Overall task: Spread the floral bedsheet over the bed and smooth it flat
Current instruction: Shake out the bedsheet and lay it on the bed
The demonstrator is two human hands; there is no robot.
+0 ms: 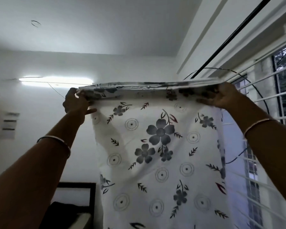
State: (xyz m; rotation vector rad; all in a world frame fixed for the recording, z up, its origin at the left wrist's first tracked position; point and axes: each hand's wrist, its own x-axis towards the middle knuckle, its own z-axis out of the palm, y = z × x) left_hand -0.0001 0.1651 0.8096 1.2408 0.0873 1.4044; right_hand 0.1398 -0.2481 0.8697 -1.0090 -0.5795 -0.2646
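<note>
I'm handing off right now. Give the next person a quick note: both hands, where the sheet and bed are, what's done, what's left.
Left hand: gripping the sheet's upper left end, raised high.
Right hand: gripping the upper right end, same height.
Floral bedsheet: top still folded in layers between the hands, one panel hanging down in front.
Bed: only a dark headboard shows at lower left.
Done: sheet lifted, partly unfolded.
Left: finish unfolding, lay it over the bed, smooth it flat.

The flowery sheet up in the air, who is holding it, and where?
Both hands hold the floral bedsheet by its folded top edge: the left hand grips the left end, the right hand the right end.
</note>
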